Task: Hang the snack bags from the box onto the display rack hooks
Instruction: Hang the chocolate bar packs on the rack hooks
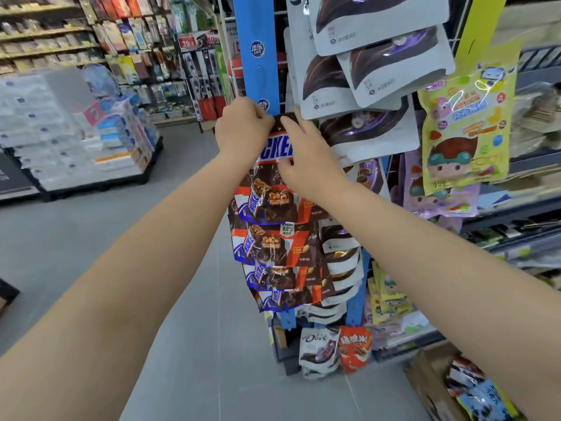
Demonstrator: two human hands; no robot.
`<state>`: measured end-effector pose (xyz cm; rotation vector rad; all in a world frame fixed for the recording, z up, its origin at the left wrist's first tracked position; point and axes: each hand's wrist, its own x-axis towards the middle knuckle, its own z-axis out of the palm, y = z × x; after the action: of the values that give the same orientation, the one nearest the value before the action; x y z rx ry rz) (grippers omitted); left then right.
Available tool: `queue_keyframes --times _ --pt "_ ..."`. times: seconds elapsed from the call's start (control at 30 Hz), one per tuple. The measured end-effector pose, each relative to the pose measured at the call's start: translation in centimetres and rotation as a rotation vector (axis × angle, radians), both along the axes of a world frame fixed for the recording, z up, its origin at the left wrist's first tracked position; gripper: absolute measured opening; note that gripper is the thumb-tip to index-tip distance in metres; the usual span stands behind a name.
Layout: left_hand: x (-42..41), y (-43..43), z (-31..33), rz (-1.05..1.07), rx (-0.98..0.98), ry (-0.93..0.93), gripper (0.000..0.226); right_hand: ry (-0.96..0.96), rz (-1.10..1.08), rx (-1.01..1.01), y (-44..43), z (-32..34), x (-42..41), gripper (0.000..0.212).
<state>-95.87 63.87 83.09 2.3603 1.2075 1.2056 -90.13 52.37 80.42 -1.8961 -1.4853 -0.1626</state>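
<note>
A brown Snickers snack bag [273, 183] is held up against the blue strip of the display rack [259, 56]. My left hand [243, 129] pinches the bag's top left corner. On its top right edge my right hand [303, 153] holds the bag, fingers reaching up along the header. Several more Snickers bags [273, 253] hang in a column below it. The hook itself is hidden behind my hands. The cardboard box [437, 387] stands on the floor at the bottom right with snack bags [479, 390] inside.
White and purple chocolate bags [379, 62] hang to the right of the strip, with yellow candy bags [467, 126] beyond. A Dove bag [318, 350] and an orange bag [355, 347] sit at the rack's foot. Stacked tissue packs [76, 132] stand across the grey aisle floor.
</note>
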Motion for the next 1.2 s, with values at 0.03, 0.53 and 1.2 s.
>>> queue_keyframes --times 0.03,0.53,1.2 --pt "0.1 0.0 0.2 0.027 -0.027 0.019 0.021 0.006 0.000 -0.020 0.4 0.1 0.0 0.064" --pt "-3.0 1.5 -3.0 -0.085 0.146 0.129 0.022 0.019 0.051 -0.187 3.3 -3.2 0.5 0.081" --pt "-0.9 -7.6 -8.7 -0.415 -0.082 0.380 0.008 0.271 -0.194 -0.028 -6.9 -7.2 3.4 0.021"
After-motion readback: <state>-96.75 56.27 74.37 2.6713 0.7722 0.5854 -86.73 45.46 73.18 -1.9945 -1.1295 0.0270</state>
